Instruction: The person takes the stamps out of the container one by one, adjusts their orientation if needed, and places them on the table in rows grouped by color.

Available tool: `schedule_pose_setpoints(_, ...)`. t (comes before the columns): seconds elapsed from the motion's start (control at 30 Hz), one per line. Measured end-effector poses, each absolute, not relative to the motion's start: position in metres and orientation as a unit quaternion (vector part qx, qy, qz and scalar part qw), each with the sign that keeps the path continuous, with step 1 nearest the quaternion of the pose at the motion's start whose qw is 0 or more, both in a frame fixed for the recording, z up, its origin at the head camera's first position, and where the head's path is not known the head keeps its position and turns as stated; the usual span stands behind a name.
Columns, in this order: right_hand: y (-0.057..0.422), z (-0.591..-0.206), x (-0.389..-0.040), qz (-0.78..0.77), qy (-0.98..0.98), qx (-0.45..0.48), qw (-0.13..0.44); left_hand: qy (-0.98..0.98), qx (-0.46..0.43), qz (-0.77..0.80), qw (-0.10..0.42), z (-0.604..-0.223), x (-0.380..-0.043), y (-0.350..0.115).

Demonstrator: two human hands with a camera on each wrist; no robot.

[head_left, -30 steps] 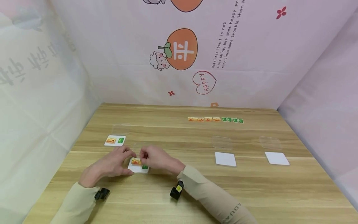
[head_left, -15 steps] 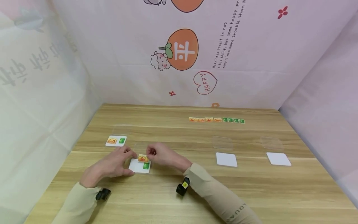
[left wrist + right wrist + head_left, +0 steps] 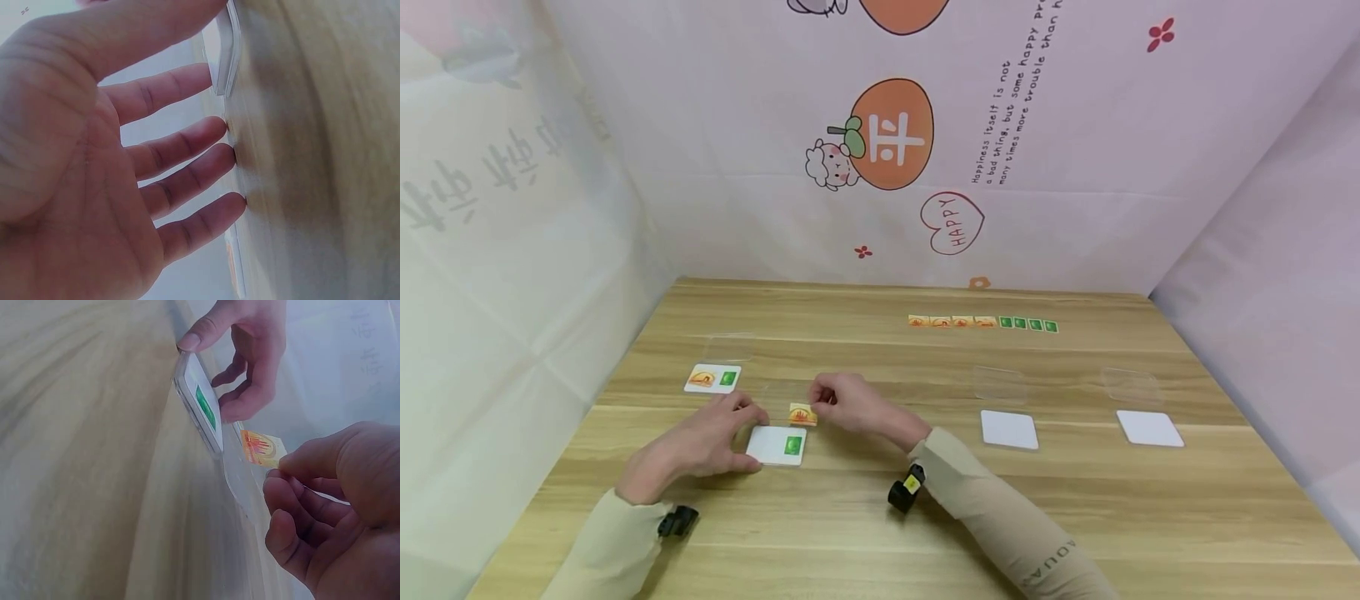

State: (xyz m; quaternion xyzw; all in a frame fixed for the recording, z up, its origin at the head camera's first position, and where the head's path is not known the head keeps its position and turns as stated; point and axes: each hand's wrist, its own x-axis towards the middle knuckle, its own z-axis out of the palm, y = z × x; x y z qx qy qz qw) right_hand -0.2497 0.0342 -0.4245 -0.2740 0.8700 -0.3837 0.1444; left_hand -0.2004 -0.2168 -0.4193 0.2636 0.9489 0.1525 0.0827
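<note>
In the head view, my left hand (image 3: 703,442) holds a white rectangular card (image 3: 767,444) at its left side, thumb at the near corner and index finger at the far one. The left wrist view shows the other fingers extended to the tabletop. A small green square (image 3: 793,446) lies on the card's right half. My right hand (image 3: 857,407) pinches a small orange-and-yellow picture sticker (image 3: 802,414) between thumb and index finger. That sticker hangs just past the card's far right edge, apart from the card, also plain in the right wrist view.
A finished-looking white card (image 3: 712,378) with orange and green pictures lies far left. Clear plastic plates (image 3: 728,347) lie behind the cards. Two blank white cards (image 3: 1008,429) sit to the right. Several orange pieces (image 3: 951,322) and green pieces (image 3: 1028,324) line the back.
My right hand has drawn the orange sticker from over the white card, away and to the right, past its far edge. The left hand has stayed at the card.
</note>
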Motion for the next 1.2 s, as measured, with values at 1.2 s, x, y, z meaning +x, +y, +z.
schedule_pose_setpoints(1.2,0.079,-0.41,-0.289,-0.366,0.893,-0.249,0.08,0.949,0.261,0.155,0.085,-0.42,-0.2,-0.219)
